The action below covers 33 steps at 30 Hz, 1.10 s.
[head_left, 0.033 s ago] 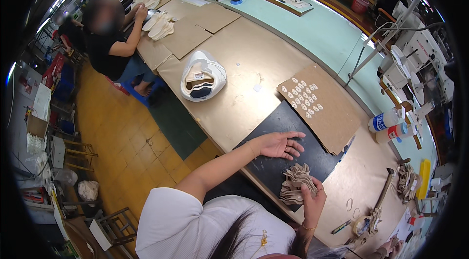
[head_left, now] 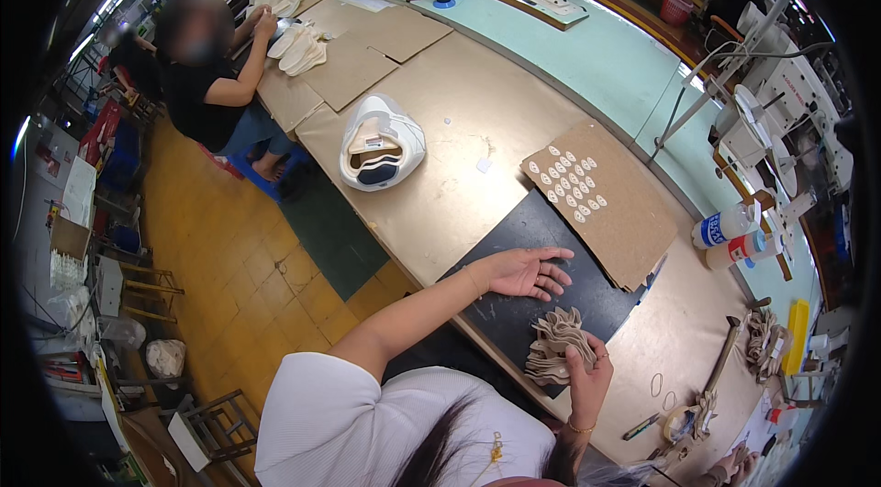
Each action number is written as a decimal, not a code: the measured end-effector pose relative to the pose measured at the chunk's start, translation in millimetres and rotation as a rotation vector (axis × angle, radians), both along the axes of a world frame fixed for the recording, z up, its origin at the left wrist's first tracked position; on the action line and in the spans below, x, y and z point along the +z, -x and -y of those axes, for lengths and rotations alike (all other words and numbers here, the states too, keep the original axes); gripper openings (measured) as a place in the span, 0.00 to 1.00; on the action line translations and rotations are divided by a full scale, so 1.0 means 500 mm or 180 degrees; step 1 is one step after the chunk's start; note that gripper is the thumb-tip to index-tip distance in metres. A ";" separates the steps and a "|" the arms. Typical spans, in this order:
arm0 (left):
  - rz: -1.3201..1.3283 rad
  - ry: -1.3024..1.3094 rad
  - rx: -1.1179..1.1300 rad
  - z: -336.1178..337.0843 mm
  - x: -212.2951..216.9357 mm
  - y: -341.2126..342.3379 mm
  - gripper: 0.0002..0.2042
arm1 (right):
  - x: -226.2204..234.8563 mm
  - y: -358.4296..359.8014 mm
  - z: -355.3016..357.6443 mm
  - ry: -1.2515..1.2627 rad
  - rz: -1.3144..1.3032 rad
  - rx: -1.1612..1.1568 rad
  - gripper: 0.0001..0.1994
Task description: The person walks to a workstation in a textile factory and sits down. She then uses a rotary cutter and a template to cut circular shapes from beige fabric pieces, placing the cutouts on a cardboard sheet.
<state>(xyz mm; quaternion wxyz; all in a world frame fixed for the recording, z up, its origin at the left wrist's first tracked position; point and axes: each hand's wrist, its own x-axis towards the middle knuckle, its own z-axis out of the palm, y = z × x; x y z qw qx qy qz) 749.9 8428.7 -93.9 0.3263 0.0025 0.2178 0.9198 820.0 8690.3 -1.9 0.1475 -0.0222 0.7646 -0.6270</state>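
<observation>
My left hand (head_left: pixel 529 273) hovers over or rests on a black mat (head_left: pixel 500 244); I cannot tell whether it touches. Its palm is turned partly up, its fingers are spread, and nothing lies in it. Closer to the table's front edge, my right hand (head_left: pixel 588 383) grips a thick bundle of beige, wavy-edged fabric pieces (head_left: pixel 557 347), thumb on top. Beyond the mat, several small white oval pieces (head_left: pixel 569 182) lie in rows on a brown cardboard sheet (head_left: pixel 624 216), whose near corner overlaps the mat.
A white rounded case (head_left: pixel 384 143) stands to the left on the tan table (head_left: pixel 413 239). At right are bottles (head_left: pixel 728 226), a hammer (head_left: pixel 722 354), a tape roll (head_left: pixel 680 423), a cutter knife (head_left: pixel 641 426) and more beige bundles (head_left: pixel 763 340). Another person (head_left: pixel 206 65) sits at the far left.
</observation>
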 end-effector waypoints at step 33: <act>-0.0853 0.1157 -0.0185 0.094 0.095 -0.087 0.26 | -0.011 0.016 0.021 0.0180 0.0089 0.0263 0.18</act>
